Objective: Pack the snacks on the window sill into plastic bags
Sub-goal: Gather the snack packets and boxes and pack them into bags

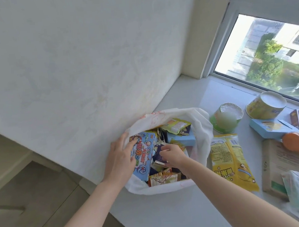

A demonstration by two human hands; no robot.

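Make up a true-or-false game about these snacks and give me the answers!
1. The white plastic bag already holds snacks. True.
2. The yellow popcorn bag is packed inside it. False: it lies on the sill beside the bag.
3. The left hand touches the blue cartoon box. True.
4. The right hand reaches for the orange-lidded jar. False: it is in the bag, pinching a dark packet; the jar lies apart on the sill.
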